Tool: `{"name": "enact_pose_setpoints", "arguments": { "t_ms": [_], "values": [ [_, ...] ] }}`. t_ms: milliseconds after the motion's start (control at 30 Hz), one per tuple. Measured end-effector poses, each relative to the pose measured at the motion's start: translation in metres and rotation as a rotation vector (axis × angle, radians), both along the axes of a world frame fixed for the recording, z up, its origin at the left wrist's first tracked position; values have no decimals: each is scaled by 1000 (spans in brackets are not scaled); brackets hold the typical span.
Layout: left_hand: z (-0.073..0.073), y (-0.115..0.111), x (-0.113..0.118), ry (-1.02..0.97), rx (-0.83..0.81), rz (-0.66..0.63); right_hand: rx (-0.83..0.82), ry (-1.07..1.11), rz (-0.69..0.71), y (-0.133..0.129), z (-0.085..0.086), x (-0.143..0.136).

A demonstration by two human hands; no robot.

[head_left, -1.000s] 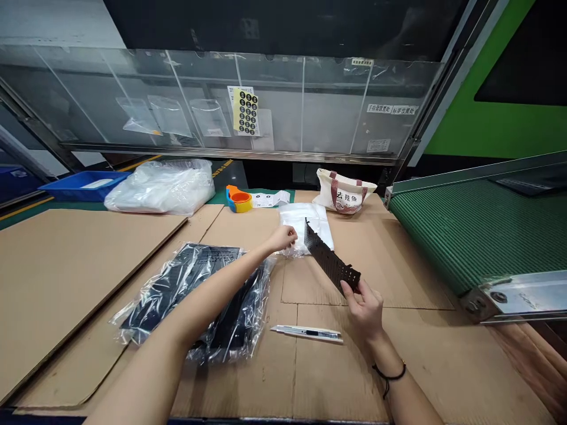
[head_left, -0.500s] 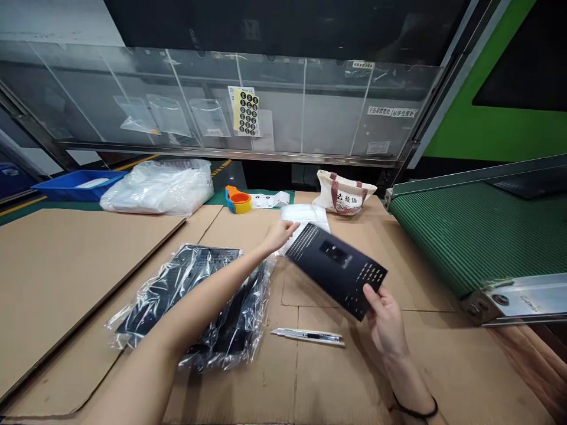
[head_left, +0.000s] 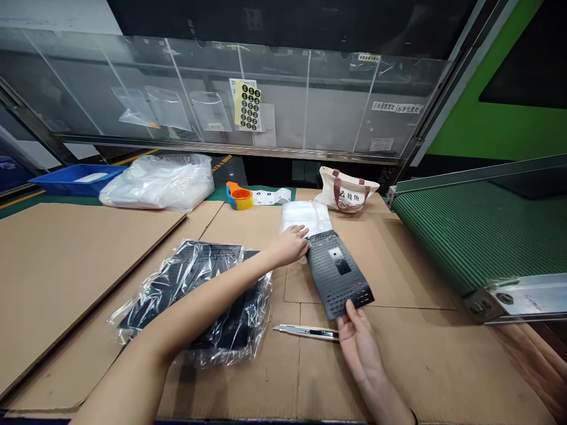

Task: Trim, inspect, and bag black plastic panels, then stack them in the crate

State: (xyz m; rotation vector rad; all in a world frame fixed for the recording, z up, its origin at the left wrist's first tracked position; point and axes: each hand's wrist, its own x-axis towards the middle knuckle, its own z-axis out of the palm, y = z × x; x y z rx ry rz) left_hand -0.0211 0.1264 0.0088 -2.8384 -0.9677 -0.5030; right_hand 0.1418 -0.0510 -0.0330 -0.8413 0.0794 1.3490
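A thin black slotted panel (head_left: 323, 280) with a small rectangular cutout is held up, tilted, over the cardboard. My left hand (head_left: 291, 245) is closed at its upper left edge, the fingertips partly hidden there. At the lower edge, my right hand (head_left: 359, 342) pinches the panel between thumb and fingers. Behind my left hand lies a stack of clear plastic bags (head_left: 305, 215). A utility knife (head_left: 305, 332) rests below the panel, its right end covered by my right hand. Under my left forearm, more black panels (head_left: 225, 333) lie inside clear plastic wrap.
A cardboard sheet (head_left: 80, 254) lies at left. Along the back are a blue tray (head_left: 75, 183), a bulky plastic bag (head_left: 155, 183), an orange-and-blue tape dispenser (head_left: 239, 196) and a cloth bag (head_left: 345, 190). A green conveyor belt (head_left: 478, 236) borders the right, with another person's arm (head_left: 531, 360) below it.
The panel has turned steeper and shows its slotted surface differently. My right hand has moved left and down with its edge, now over the knife's end. My left hand has shifted slightly right.
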Motion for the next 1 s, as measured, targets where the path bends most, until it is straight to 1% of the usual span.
{"name": "enact_pose_setpoints", "arguments": {
  "t_ms": [67, 133, 200, 300, 400, 467, 533, 567, 600, 667, 700, 800, 833, 900, 933, 967, 1000],
  "values": [
    [-3, -7, 8, 19, 13, -10, -20, 24, 48, -4, 1, -9],
    [-3, -16, 16, 30, 16, -38, -15, 34, 52, -6, 1, -14],
    [-2, -24, 23, 28, 43, -97, -3, 16, 47, -7, 2, -16],
    [1, -34, 29, -11, 73, -169, -4, -29, 119, -8, 2, -17],
    [4, -41, 32, -65, 38, -177, 20, -70, 104, -11, 1, -18],
    [6, -44, 33, -108, 22, -156, 50, -89, 129, -14, 0, -19],
    [10, -47, 32, -159, -1, -129, 65, -98, 215, -17, 0, -19],
    [12, -48, 31, -185, -20, -128, 57, -101, 235, -18, -1, -19],
    [15, -50, 31, -208, -39, -137, 44, -101, 227, -19, -1, -19],
    [21, -53, 29, -230, -65, -179, 4, -84, 168, -21, 0, -19],
    [24, -55, 27, -233, -62, -192, -13, -64, 166, -21, 2, -20],
    [33, -60, 23, -222, -48, -198, -36, 6, 271, -24, 8, -22],
    [36, -62, 21, -216, -43, -199, -40, 18, 274, -25, 11, -22],
    [39, -66, 17, -180, -17, -204, -37, 26, 212, -27, 14, -23],
    [39, -68, 16, -152, 8, -201, -31, 28, 206, -28, 15, -23],
    [39, -70, 14, -126, 37, -187, -21, 33, 241, -30, 15, -23],
    [39, -71, 12, -103, 60, -170, -14, 42, 305, -31, 15, -24]
  ]
}}
